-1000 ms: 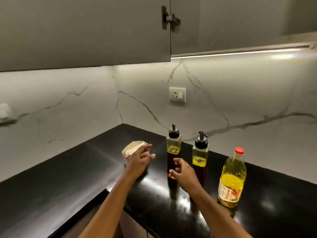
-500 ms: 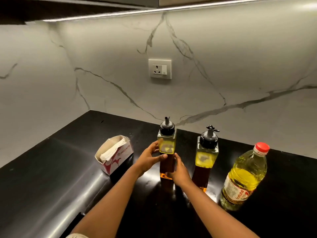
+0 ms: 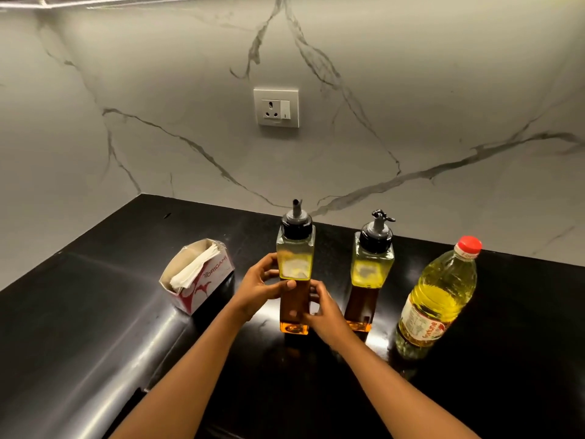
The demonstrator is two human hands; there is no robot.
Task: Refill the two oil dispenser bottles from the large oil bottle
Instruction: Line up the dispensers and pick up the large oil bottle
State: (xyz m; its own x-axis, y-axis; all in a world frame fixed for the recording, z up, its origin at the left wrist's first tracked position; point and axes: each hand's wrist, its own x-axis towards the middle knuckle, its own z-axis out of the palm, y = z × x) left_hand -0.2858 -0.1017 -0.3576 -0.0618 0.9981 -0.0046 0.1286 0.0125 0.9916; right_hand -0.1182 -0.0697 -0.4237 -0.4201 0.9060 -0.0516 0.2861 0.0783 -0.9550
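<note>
Two square glass oil dispenser bottles with black pour-spout caps stand upright on the black counter [image 3: 95, 343]. My left hand [image 3: 259, 288] grips the left dispenser [image 3: 295, 258] at mid-height, thumb across its front. My right hand [image 3: 319, 312] holds the same bottle's lower right side, fingers curled round it. The right dispenser [image 3: 373, 267] stands free beside it. Further right stands the large plastic oil bottle [image 3: 438, 296], red-capped and filled with yellow oil, touched by neither hand.
A red and white tissue box [image 3: 199, 277] with white tissues sits left of the dispensers. The marble wall behind carries a power socket [image 3: 276, 106]. The counter runs into a corner at the back left.
The view has tilted down and moved closer. My left hand left the tissue box and took hold of the left dispenser; my right hand closed on its lower side.
</note>
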